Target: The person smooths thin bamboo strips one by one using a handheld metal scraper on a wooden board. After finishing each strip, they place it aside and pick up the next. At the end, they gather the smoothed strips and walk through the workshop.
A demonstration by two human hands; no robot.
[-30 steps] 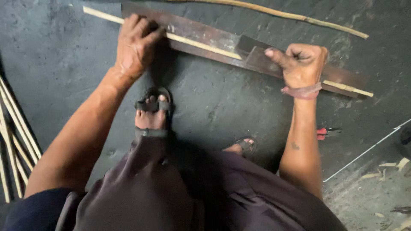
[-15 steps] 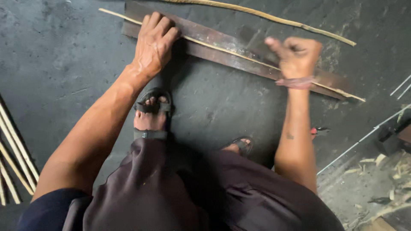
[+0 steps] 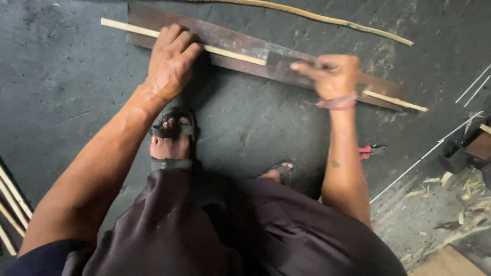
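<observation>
- One pale bamboo strip [image 3: 235,54] lies along one dark wooden plank [image 3: 225,38] on the floor [image 3: 66,92]; strip runs from upper left to lower right, both ends visible past the hands.
- Left hand [image 3: 171,64]: laid palm-down, fingers mostly extended, pressing the strip onto the plank near its left end; no closed grasp.
- Right hand [image 3: 332,76]: curled into a closed grip on one dark flat blade [image 3: 281,65] set against the strip near mid-length; motion-blurred, index finger extended along the blade.
- Two sandalled feet: one [image 3: 171,140] below the left hand, the other [image 3: 281,171] partly hidden by the lap.
- One longer curved bamboo strip [image 3: 327,19] lies beyond the plank, apart from it.
- One red-handled tool [image 3: 369,151] on the floor, right of the right forearm.
- Several pale sticks [image 3: 10,204] at the left edge; shavings [image 3: 460,204] at lower right.
- Versus 0.5 s ago: right hand and blade sit further left along the strip, nearer the left hand; left hand unchanged on the strip.
</observation>
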